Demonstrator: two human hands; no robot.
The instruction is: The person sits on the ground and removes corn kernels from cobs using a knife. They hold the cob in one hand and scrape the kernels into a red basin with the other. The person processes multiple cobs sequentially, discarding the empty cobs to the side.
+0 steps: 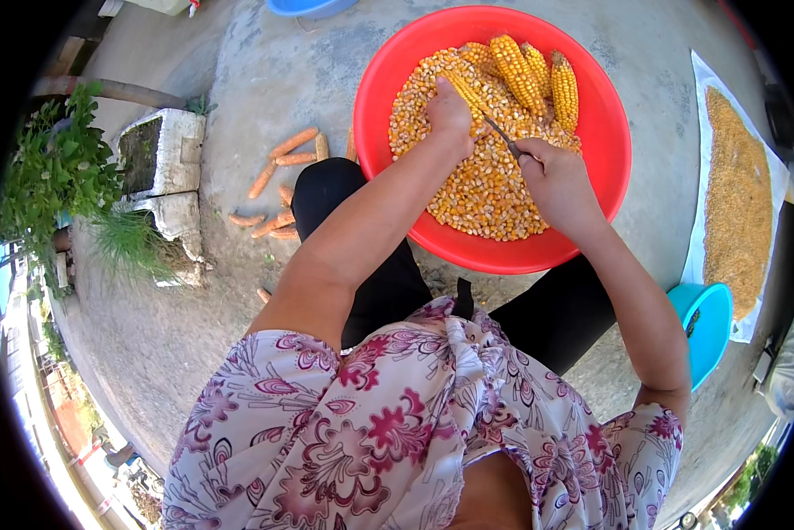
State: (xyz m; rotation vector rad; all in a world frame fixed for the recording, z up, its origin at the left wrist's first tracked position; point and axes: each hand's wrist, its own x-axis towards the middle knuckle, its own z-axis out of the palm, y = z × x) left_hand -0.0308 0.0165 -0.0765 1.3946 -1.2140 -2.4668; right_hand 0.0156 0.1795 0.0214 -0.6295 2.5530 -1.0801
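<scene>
My left hand (451,112) grips an ear of corn (463,89) over a large red plastic basin (595,179). In my right hand (556,182) is a thin dark metal tool (501,132), perhaps a screwdriver or awl, its tip against the ear's near end. Loose yellow kernels (496,205) cover the basin's bottom. Several ears still bearing kernels (518,73) lie at the basin's far side. My fingers hide part of the held ear and most of the tool's handle.
Several bare cobs (295,159) lie on the concrete left of the basin. A turquoise tub (708,331) stands at right, near a white sheet (698,152) spread with yellow grain (738,199). White planter blocks (178,152) and green plants (59,165) are at left. A blue basin (310,6) shows at the top.
</scene>
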